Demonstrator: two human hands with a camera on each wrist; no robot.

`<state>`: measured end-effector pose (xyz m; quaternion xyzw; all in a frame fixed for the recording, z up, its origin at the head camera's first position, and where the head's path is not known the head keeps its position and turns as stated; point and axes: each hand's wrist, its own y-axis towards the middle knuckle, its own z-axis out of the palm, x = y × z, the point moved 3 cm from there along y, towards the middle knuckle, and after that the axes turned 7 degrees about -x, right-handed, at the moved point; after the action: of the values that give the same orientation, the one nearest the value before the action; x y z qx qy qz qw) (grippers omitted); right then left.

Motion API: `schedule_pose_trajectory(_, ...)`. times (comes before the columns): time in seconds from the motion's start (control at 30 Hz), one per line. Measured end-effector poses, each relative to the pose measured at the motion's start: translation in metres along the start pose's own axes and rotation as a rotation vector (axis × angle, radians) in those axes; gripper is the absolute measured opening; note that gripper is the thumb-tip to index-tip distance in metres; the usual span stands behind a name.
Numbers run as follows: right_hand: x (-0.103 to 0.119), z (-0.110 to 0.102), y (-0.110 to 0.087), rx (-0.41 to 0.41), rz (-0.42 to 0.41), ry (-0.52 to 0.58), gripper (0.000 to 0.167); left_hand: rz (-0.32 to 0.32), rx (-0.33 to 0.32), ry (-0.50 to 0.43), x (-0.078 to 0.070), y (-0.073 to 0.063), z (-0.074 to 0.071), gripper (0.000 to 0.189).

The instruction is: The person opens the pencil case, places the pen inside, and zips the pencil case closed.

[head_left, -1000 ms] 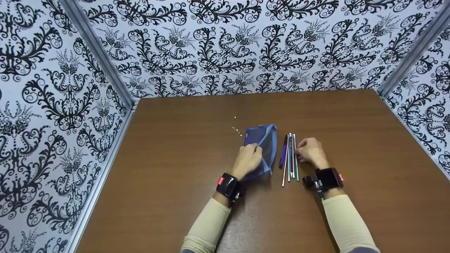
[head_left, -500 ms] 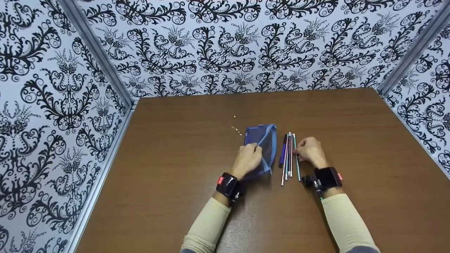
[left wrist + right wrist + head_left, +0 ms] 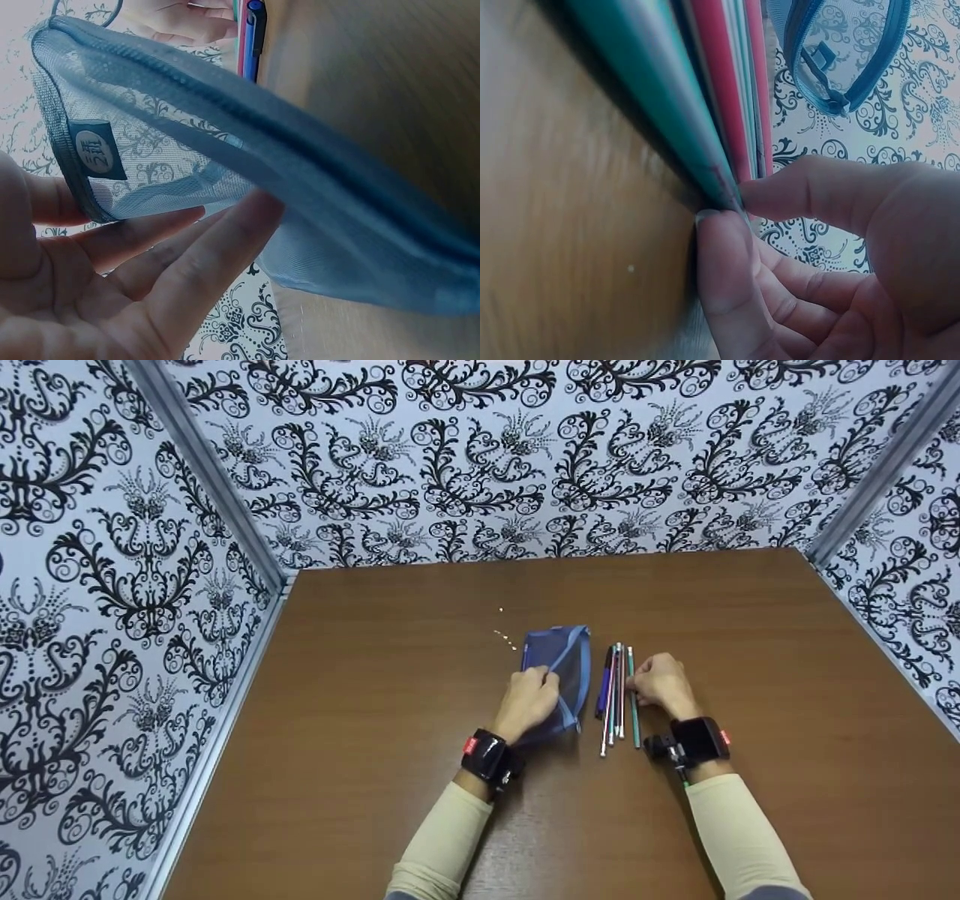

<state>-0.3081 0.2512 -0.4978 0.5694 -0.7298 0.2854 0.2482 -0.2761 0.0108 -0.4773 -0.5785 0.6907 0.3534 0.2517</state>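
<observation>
My left hand [image 3: 530, 701] grips a blue mesh zipper pouch [image 3: 574, 675], its mouth spread toward the pencils. In the left wrist view, the fingers [image 3: 217, 262] lie against the mesh below the zipper, near a small dark label [image 3: 97, 150]. Right of the pouch, several pencils [image 3: 619, 697] and a blue pen [image 3: 604, 690] lie side by side on the table. My right hand [image 3: 661, 684] pinches the green pencil [image 3: 660, 97] at the right of the row between thumb and forefinger. A narrow gap parts this pencil from the others.
The brown wooden table [image 3: 375, 697] meets patterned walls at its back and left side. A few tiny light specks [image 3: 506, 640] lie on it beyond the pouch. Each wrist wears a black strapped camera [image 3: 701, 741].
The green pencil has shifted slightly right, away from the row, with my right hand pinching it. The remaining pencils have drawn closer to the pen. My left hand and the pouch stay put.
</observation>
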Motion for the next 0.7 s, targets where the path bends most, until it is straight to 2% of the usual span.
schedule_pose_trajectory(0.7,0.0007,-0.0016,0.0006,0.008,-0.002,-0.054,0.019,-0.025,0.025,0.017,0.0,-0.0003,0.0007,0.032)
